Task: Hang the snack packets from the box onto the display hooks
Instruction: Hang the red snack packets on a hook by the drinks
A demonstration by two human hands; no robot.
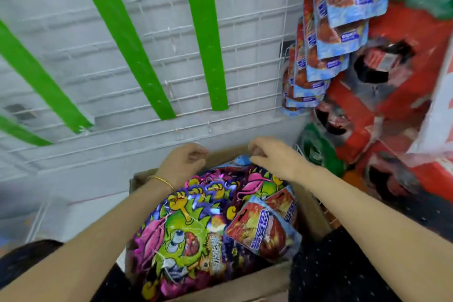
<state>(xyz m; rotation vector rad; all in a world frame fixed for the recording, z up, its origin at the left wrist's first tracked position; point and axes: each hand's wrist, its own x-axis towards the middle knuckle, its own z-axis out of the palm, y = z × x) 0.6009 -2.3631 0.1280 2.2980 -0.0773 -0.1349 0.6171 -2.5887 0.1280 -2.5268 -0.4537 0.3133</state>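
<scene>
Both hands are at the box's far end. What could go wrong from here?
The brown cardboard box is heaped: red and blue foil packets lie loose on the purple and green cartoon packets, so pulling one out could tip others over the rim. The left hand and right hand are blurred, their grip unclear; a weak pinch might drop a packet. The hung red and blue packets overlap tightly, so reaching there could knock them.

Lettering on the snack packets (259, 230) too blurred for reading; nothing legible
</scene>
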